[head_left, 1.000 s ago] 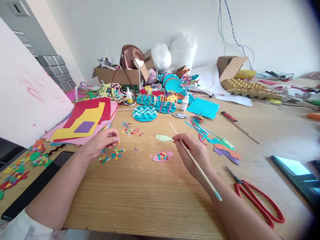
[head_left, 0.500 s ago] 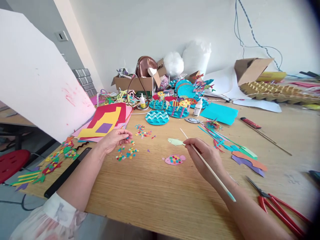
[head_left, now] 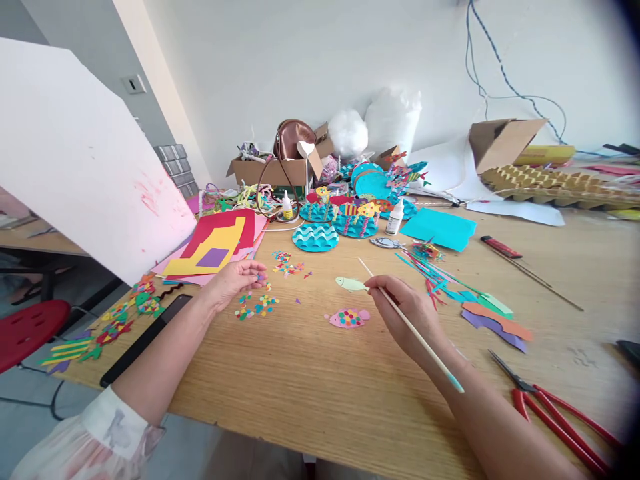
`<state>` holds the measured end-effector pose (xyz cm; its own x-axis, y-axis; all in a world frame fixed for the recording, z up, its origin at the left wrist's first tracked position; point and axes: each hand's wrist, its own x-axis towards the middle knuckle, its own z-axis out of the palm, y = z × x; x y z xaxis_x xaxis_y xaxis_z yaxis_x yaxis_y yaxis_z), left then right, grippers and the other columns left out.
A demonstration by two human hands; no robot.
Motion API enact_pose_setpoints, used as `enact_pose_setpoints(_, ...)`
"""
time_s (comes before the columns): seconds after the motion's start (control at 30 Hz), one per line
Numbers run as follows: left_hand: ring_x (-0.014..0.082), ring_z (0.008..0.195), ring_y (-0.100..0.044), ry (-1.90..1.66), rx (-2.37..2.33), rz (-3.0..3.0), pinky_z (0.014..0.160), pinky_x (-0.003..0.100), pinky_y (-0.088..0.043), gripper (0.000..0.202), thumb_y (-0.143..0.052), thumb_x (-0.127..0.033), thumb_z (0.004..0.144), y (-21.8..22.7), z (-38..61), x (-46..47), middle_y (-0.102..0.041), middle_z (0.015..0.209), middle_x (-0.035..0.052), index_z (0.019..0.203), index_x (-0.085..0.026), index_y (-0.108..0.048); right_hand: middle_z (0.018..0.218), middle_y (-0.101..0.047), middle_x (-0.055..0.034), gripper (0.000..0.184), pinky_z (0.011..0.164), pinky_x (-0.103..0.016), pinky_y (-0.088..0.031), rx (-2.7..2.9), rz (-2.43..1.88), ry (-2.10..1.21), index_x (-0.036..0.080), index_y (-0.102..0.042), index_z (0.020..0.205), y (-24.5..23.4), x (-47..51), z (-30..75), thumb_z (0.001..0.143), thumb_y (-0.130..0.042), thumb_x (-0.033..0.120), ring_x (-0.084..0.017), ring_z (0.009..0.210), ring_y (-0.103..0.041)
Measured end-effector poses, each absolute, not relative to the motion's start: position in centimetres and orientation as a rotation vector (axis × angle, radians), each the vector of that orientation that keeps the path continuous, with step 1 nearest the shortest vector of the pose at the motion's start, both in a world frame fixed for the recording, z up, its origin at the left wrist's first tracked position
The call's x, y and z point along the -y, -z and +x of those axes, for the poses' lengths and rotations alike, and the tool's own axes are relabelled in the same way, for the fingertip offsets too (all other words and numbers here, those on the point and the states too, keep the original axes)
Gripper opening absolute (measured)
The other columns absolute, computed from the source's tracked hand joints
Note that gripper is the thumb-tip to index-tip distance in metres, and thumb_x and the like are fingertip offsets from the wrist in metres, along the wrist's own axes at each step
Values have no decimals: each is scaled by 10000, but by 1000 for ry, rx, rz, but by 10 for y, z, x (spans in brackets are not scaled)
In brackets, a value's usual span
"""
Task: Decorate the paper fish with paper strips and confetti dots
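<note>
My right hand (head_left: 407, 310) holds a thin pale stick (head_left: 413, 327) with a teal end, slanting across the palm. Its fingertips touch the tail of a pale green paper fish (head_left: 350, 285) lying flat on the table. Just below lies a pink paper fish (head_left: 347, 319) covered in coloured dots. My left hand (head_left: 240, 283) hovers at the left with thumb and fingers pinched around a tiny bluish paper piece (head_left: 261, 276). Beneath and beside it are scattered round paper dots (head_left: 263, 305) and a pile of small colourful paper scraps (head_left: 290, 267).
Red-handled scissors (head_left: 537, 393) lie at the right, near orange and purple paper strips (head_left: 497, 321). Glue bottles (head_left: 395, 217) and turquoise wave decorations (head_left: 315, 237) stand further back. Coloured sheets (head_left: 215, 243), a black phone-like slab (head_left: 145, 341) and finished paper fish (head_left: 115, 327) occupy the left.
The view has shifted slightly. Both hands keep nearly the same pose, the right on the stick and the green fish's tail, the left pinched above the dots.
</note>
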<state>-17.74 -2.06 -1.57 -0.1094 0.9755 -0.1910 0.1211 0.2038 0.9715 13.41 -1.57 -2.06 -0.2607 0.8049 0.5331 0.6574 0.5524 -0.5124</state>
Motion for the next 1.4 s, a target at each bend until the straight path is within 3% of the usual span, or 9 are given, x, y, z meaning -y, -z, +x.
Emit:
enact_pose_setpoints(0.53,141,724,-631,-1044,-1520,1103,622,223,-470,273,-674,-203,583,20,-174,23,-647,781,38,829,-139,-575,730,-646,-17,166,530,-212,-385,2008,-1202,-290,199,-591,807,21,16,133,796,-425,201,-127,608,-573)
enact_pose_setpoints(0.77,154,669,-594,-951,-1667,1520,535,228,-452,256,-597,-229,591,23,-175,21,-642,713,27,832,-147,-616,709,-638,-12,164,538,-209,-388,2014,-1191,-287,198,-587,803,21,16,133,801,-423,200,-123,603,-573)
enact_pose_setpoints(0.93,166,689,-593,-1005,-1773,1630,510,231,-462,282,-571,-236,592,26,-181,19,-637,771,18,860,-178,-637,696,-633,-6,153,554,-207,-398,2010,-1175,-293,201,-585,798,22,16,133,794,-433,188,-122,605,-574)
enact_pose_setpoints(1.1,150,673,-611,-1174,-1598,1351,551,226,-474,301,-664,-257,570,18,-171,27,-653,748,28,847,-152,-615,706,-641,-17,159,572,-214,-416,1989,-1168,-304,195,-600,800,24,15,134,793,-441,196,-126,615,-581)
enact_pose_setpoints(1.3,109,640,-624,-1166,-1287,1117,624,217,-496,249,-682,-181,611,9,-119,29,-673,750,29,845,-136,-612,729,-659,-26,263,512,-196,-434,1881,-1125,-568,190,-617,914,29,15,129,840,-369,232,-110,580,-598)
enact_pose_setpoints(1.4,113,658,-637,-1131,-1219,1053,645,212,-502,240,-670,-125,633,9,-89,25,-677,744,32,861,-131,-595,739,-668,-25,164,590,-210,-455,1878,-1102,-541,193,-619,846,29,19,124,797,-463,201,-121,644,-615)
